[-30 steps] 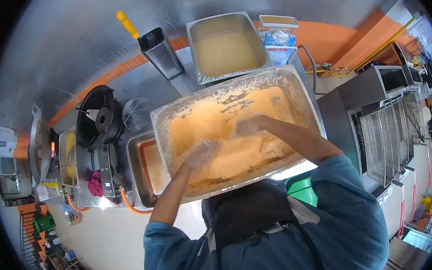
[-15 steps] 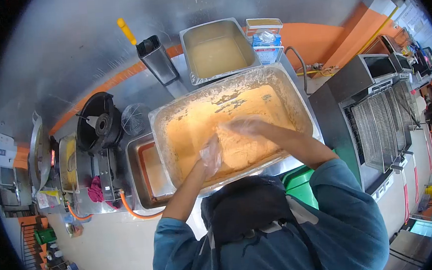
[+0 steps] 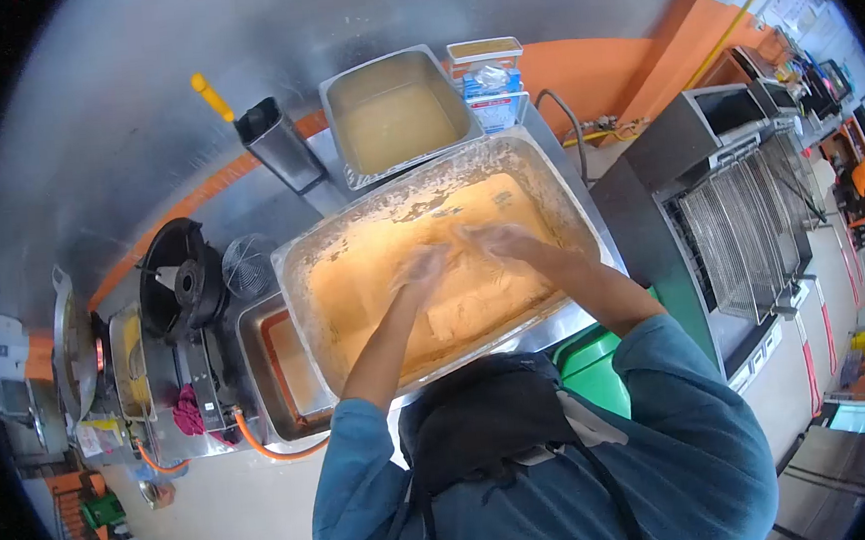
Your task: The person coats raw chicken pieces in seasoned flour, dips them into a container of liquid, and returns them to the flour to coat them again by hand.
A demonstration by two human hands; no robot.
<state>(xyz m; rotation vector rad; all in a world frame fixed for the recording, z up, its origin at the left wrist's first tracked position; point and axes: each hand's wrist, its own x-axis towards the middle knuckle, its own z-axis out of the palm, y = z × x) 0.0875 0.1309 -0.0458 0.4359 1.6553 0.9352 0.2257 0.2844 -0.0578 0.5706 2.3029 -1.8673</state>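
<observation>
In the head view, a wide metal pan (image 3: 381,216) is sitting at a slant in front of the person, its walls showing crusted, patchy residue, and a pale orange powder (image 3: 354,288) is lying across its floor, rising in an uneven heap towards the near side. The left hand (image 3: 424,264) is reaching in over the powder near the middle of the pan, its fingers pointing away from the body; blur is hiding how far they are spread, and I cannot tell whether they are gripping anything. The right hand (image 3: 499,242) is reaching in from the other side, just beside the left one, its fingers turning inward towards it; these too are blurring, so neither their opening nor any hold on the powder is clear. Behind the pan, a deep metal container (image 3: 371,82) is holding cloudy liquid (image 3: 400,127), and a blue and white box (image 3: 496,105) is standing just to its right. A dark metal holder (image 3: 282,150) is standing to the left of that container, with a yellow handle (image 3: 211,97) showing beside its top. Left of the pan, a smaller metal tray (image 3: 256,358) is lying close by, with a wire strainer (image 3: 248,268) resting behind it. A green bin (image 3: 595,371) is standing below the pan's near right edge.
</observation>
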